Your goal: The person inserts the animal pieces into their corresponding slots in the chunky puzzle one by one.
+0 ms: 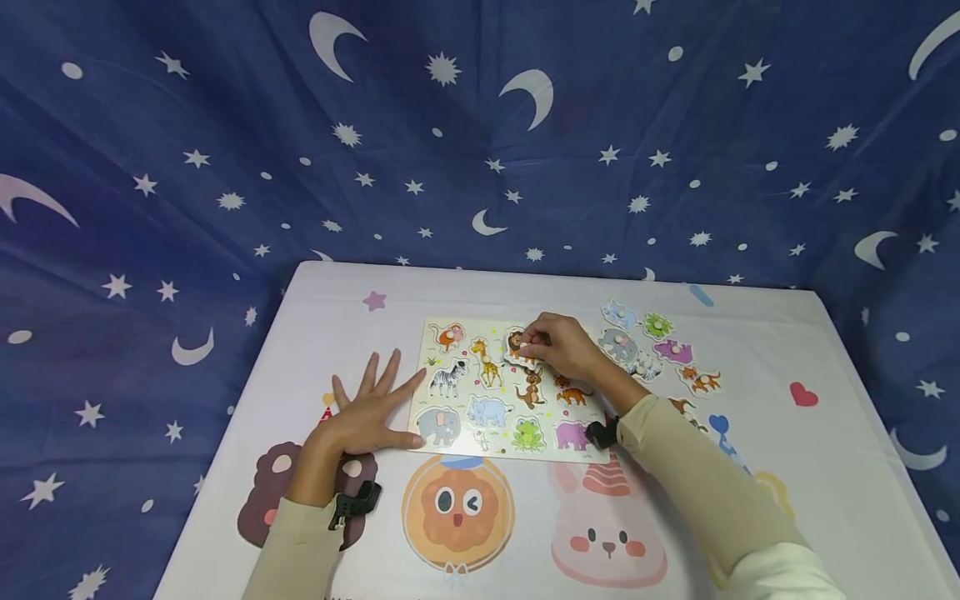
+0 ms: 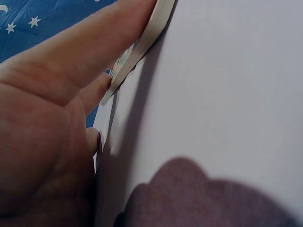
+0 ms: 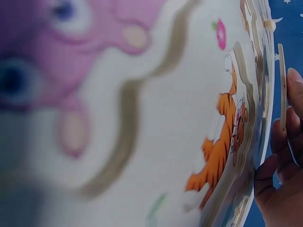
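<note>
My right hand [image 1: 566,343] pinches a lion puzzle piece [image 1: 515,342] by the fingertips, over the upper right of the animal puzzle board [image 1: 491,327]. In the right wrist view the held piece's thin edge [image 3: 282,87] stands tilted above the board. My left hand [image 1: 367,414] lies with fingers spread at the board's left side; its thumb and a finger touch the edge, and the left wrist view shows the board's rim [image 2: 147,40] against it. A tiger picture [image 1: 573,396] and a kangaroo picture [image 1: 531,390] lie near the right hand.
Loose pieces lie right of the board: a light blue animal [image 1: 619,313], a frog [image 1: 657,326], an elephant [image 1: 617,344], a purple hippo [image 1: 674,352], a zebra [image 1: 645,367] and a tiger [image 1: 701,381]. The right forearm partly covers a brown piece [image 1: 684,407]. A starry curtain [image 1: 450,167] hangs behind.
</note>
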Available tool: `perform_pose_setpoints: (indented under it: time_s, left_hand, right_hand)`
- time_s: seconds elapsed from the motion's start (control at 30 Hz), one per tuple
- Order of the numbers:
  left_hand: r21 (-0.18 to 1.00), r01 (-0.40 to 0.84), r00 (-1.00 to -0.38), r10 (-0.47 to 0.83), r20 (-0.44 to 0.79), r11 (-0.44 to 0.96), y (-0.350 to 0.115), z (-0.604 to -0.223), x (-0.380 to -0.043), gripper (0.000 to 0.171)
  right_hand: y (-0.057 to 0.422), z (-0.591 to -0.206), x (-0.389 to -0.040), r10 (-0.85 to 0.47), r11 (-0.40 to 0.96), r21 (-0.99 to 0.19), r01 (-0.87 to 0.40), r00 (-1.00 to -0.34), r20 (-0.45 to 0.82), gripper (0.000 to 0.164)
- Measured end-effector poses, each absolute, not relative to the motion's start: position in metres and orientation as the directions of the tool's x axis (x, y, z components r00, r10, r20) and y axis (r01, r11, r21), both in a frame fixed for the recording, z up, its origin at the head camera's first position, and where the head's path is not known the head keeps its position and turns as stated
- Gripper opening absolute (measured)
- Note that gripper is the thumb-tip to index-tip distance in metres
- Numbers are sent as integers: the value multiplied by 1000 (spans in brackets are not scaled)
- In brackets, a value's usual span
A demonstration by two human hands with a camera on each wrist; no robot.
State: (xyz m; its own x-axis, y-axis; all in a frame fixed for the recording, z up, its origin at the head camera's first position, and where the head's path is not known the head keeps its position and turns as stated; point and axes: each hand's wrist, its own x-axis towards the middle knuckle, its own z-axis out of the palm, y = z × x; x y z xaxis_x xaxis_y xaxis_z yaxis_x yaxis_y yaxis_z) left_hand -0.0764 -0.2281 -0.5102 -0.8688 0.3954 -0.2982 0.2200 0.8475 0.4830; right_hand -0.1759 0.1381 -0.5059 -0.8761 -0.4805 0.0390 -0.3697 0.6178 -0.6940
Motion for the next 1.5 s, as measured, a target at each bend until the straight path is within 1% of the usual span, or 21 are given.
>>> perform_pose_setpoints:
  time_s: [0.5,1.1,1.5]
  left_hand:
    - [472,218,-867,392,-309,854,-228,-512,-78,111]
    - [484,215,-869,392,-302,848,-229,-514,-77,111]
    - [480,218,-868,393,-302,850,-229,-514,-77,111]
  right_hand:
    - [134,-508,-189,-472,661,-675,-329,-881,-32,10]
    - [136,-508,-191,-485,678,-640,-362,-874,-20,12]
    - [138,-505,-192,-464,703,-632,-327,-884,-59,13]
